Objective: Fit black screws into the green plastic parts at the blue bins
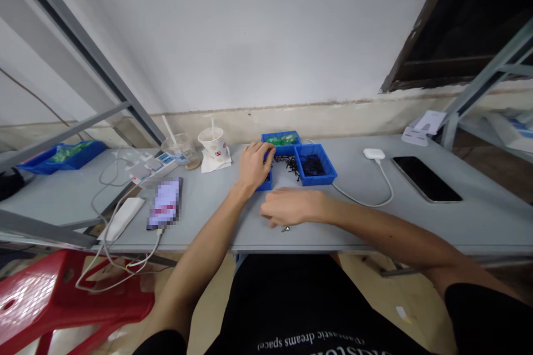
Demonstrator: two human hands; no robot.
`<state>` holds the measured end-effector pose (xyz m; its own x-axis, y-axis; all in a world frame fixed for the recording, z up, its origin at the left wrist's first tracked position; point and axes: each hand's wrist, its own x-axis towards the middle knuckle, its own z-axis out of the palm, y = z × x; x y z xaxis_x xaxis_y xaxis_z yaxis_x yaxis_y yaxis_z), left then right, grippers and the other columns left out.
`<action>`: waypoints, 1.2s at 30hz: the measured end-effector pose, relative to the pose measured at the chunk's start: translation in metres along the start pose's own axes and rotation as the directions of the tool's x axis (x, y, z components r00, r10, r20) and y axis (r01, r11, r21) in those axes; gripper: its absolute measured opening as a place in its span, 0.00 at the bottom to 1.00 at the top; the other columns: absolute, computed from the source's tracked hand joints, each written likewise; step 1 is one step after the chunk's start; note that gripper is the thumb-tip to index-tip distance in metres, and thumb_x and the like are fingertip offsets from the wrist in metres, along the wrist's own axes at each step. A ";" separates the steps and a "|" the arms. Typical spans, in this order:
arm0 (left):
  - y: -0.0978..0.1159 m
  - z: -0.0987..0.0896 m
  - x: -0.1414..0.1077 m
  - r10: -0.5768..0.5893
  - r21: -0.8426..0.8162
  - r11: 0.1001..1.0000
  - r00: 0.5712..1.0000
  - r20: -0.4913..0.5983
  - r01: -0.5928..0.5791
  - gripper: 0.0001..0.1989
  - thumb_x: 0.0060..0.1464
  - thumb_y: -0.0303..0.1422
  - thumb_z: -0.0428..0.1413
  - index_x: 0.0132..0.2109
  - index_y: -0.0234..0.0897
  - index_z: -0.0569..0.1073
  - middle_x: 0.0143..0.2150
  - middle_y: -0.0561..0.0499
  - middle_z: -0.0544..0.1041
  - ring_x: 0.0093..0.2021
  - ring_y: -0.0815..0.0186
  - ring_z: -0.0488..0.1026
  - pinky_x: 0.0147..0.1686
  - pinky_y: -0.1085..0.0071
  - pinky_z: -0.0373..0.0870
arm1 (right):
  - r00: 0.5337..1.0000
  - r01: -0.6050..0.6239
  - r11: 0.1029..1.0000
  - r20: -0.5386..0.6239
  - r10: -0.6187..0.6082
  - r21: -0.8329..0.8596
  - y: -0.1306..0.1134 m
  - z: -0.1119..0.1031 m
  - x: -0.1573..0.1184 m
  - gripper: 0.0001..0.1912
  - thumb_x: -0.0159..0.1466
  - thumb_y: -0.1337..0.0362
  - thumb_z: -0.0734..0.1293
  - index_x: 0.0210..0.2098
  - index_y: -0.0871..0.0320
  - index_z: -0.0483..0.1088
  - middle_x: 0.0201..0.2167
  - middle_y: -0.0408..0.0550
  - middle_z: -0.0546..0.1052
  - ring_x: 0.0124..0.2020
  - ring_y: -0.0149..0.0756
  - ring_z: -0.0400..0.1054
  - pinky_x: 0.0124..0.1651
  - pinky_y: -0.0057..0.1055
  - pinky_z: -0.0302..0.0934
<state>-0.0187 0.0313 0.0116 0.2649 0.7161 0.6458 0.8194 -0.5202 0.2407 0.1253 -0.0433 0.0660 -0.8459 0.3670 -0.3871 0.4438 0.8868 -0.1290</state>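
Observation:
My left hand (253, 166) reaches over a blue bin (266, 185) and covers most of it, with its fingers bent and closed. Dark bits show inside that bin, beside the hand. Closer to the front edge is my right hand (289, 205), its fingers curled together low over the table; whatever they hold is hidden. A tiny shiny metal piece (285, 228) lies just below the right fingers. Small black screw-like pieces (291, 165) are scattered between the bins. A second blue bin (318, 179) to the right holds more of these dark pieces.
Behind stands a blue bin (270, 137) with green packets. Two drink cups (213, 145) with straws, a power strip (160, 165) and a lit phone (165, 202) are at left. At right lie a white charging case (373, 153), its cable and a dark phone (427, 179).

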 end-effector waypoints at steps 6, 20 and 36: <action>0.001 0.000 0.001 0.001 0.002 1.000 1.000 0.016 -0.001 0.13 0.74 0.38 0.49 0.47 0.41 0.77 0.45 0.47 0.82 0.49 0.56 0.74 0.50 0.60 0.65 | 0.983 -0.074 0.997 0.165 0.075 -0.013 -0.002 -0.005 -0.009 0.09 0.60 0.65 0.77 0.40 0.60 0.80 0.37 0.52 0.81 0.35 0.39 0.72 0.33 0.31 0.53; 0.001 0.000 0.000 0.015 -0.006 1.000 1.000 0.014 -0.015 0.14 0.75 0.39 0.49 0.48 0.41 0.77 0.46 0.47 0.82 0.49 0.57 0.75 0.50 0.60 0.66 | 0.991 0.045 0.999 0.125 -0.042 -0.022 -0.014 -0.001 -0.009 0.14 0.64 0.66 0.73 0.50 0.58 0.77 0.44 0.53 0.81 0.37 0.40 0.73 0.33 0.33 0.55; 0.003 -0.005 0.000 0.033 -0.061 0.998 0.999 0.011 -0.032 0.14 0.75 0.38 0.47 0.53 0.41 0.76 0.51 0.46 0.82 0.51 0.57 0.75 0.53 0.60 0.68 | 0.924 -0.055 0.987 -0.367 0.107 0.148 0.054 -0.031 -0.027 0.10 0.69 0.71 0.64 0.41 0.58 0.78 0.37 0.50 0.81 0.35 0.38 0.71 0.38 0.33 0.54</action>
<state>-0.0190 0.0275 0.0164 0.2968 0.7036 0.6456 0.7782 -0.5701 0.2635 0.1633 0.0035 0.0980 -0.8429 0.5368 -0.0366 0.5288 0.8138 -0.2413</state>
